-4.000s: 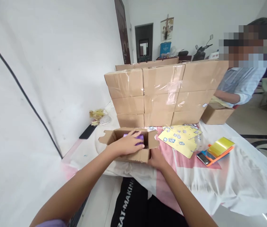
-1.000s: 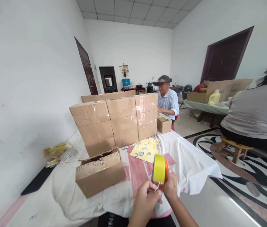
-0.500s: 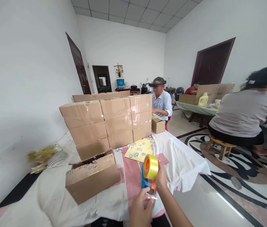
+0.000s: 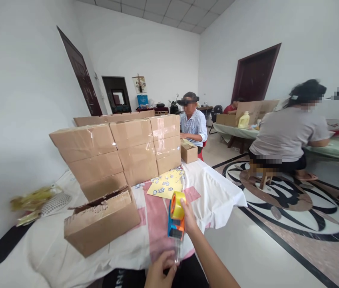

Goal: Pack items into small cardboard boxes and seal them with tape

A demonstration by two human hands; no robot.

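My right hand point(image 4: 190, 218) grips a tape dispenser point(image 4: 174, 226), blue and orange, carrying a yellow roll of clear tape point(image 4: 178, 206). A strip of clear tape runs down from the dispenser to my left hand point(image 4: 161, 270), whose fingers pinch its free end. Both hands are over the near edge of the cloth-covered table point(image 4: 156, 218). To their left stands a cardboard box point(image 4: 103, 226) with a ragged, torn-looking upper edge. Beyond the dispenser lies a yellow sheet point(image 4: 165, 186) with small pale printed shapes.
Stacked taped cartons point(image 4: 136, 156) form a wall across the table. A person point(image 4: 194, 124) sits behind it by a small carton point(image 4: 189, 152). At right another person point(image 4: 289, 132) sits on a stool. A yellow plastic bag point(image 4: 33, 198) lies far left.
My left hand has drawn down and away from the dispenser, lengthening the clear strip between them. The view has swung to the right, so the scene sits further left.
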